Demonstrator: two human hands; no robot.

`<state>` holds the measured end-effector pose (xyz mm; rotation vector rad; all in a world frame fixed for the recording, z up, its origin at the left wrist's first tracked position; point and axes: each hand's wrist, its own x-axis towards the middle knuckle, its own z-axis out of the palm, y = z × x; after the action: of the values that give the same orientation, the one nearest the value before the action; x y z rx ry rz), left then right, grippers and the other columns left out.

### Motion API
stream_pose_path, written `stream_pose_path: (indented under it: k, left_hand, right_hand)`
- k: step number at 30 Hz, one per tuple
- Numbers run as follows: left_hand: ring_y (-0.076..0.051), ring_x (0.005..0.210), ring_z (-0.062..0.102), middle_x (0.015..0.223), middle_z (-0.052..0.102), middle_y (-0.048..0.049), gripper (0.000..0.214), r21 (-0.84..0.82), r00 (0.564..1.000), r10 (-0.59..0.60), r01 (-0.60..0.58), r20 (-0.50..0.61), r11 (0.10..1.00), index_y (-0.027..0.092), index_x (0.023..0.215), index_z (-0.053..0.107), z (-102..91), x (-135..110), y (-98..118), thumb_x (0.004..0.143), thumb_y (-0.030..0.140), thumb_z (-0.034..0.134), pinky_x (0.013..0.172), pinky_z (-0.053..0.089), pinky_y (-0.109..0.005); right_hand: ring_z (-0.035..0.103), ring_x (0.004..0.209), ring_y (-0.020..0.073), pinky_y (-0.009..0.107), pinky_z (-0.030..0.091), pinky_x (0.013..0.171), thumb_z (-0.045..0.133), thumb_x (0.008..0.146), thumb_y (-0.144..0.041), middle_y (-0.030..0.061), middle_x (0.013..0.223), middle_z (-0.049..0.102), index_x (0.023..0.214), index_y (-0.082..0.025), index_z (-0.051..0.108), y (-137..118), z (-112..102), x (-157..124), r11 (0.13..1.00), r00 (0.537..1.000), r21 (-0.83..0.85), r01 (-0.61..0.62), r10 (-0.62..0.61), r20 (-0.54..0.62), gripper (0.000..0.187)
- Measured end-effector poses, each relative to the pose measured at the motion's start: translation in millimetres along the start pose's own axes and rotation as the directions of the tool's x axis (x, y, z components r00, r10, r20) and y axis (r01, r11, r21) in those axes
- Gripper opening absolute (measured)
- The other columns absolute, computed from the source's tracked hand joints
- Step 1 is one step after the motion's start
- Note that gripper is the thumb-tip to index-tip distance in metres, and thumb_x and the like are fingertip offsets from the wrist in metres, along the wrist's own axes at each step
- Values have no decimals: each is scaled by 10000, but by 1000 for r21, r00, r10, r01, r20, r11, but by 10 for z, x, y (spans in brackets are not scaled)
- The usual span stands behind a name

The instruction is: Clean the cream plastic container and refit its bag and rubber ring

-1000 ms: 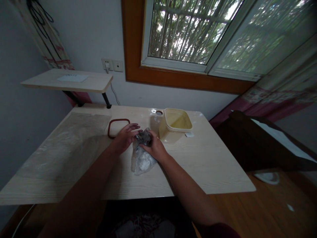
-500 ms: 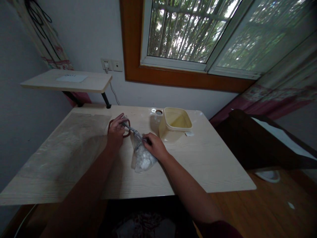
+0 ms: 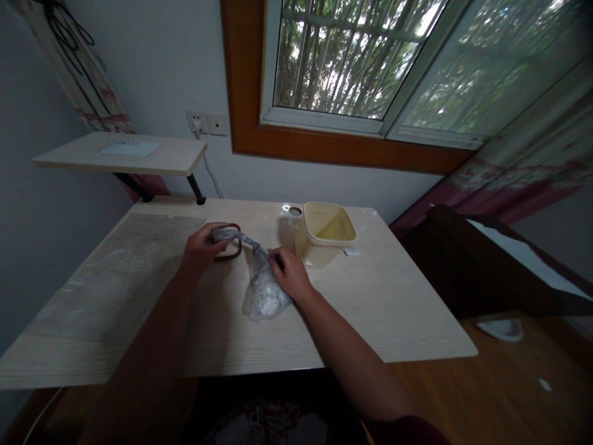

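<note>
A clear plastic bag (image 3: pixel 269 296) with whitish contents rests on the table, its neck twisted into a thin rope that stretches to the left. My left hand (image 3: pixel 202 247) pinches the far end of this twisted neck. Close to the bag's body, my right hand (image 3: pixel 290 271) is closed on the base of the neck, fingers curled and partly hidden. Beneath the twisted neck, near my left hand, lies a reddish-brown ring-shaped thing (image 3: pixel 239 247), partly covered; its kind is unclear.
Right of the bag stands an open cream plastic tub (image 3: pixel 303 247). A clear plastic sheet (image 3: pixel 125 266) covers the table's left part. At the back left, a small raised shelf (image 3: pixel 176 159) carries a paper (image 3: pixel 131 148). A cable hole (image 3: pixel 294 211) sits behind the tub.
My left hand has moved left and slightly down, changing its grasp to the end of the neck, which looks longer and straighter. My right hand stays nearly in place.
</note>
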<state>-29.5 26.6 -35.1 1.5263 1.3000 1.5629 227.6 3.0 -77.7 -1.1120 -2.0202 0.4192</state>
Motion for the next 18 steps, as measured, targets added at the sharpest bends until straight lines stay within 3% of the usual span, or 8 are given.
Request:
stream_pose_path:
  k: [3,5,9,14,18]
  left_hand:
    - [-80,472,482,578,598,17,75,-144,989,-134,124,-62,982,165,734,706,-23,0,40,705,182,773,430,378,-182]
    - [-67,458,463,561,555,23,127,-294,977,-195,163,-82,942,170,667,646,-19,8,50,755,189,735,398,348,-171]
    - [-30,411,407,558,471,55,238,-580,955,-294,265,44,771,185,662,514,-13,53,3,795,157,709,357,311,-136]
    - [21,334,291,547,388,105,252,-789,895,-424,358,137,500,174,732,443,-32,123,-82,868,137,651,313,213,-93]
    - [25,338,322,576,442,96,198,-828,889,-438,341,131,445,176,797,460,-6,126,-47,931,174,606,317,229,-83]
  right_hand:
    - [632,884,203,317,493,795,529,921,-206,55,941,659,1020,-215,583,-8,-2,4,1000,1000,-17,-11,11,19,113]
    - [629,856,195,303,483,771,556,922,-221,41,920,657,1000,-221,584,-17,0,5,999,998,-31,-8,10,62,83]
    - [603,778,177,272,451,693,614,914,-272,14,852,628,923,-231,581,-25,12,3,996,990,-91,15,-1,144,54]
    - [596,800,170,269,448,704,670,892,-326,15,884,614,891,-226,588,-47,6,5,994,987,-107,37,-20,161,129]
    - [621,912,197,292,478,744,725,849,-421,54,1058,633,1135,-235,594,-92,-20,12,996,986,-88,12,2,164,365]
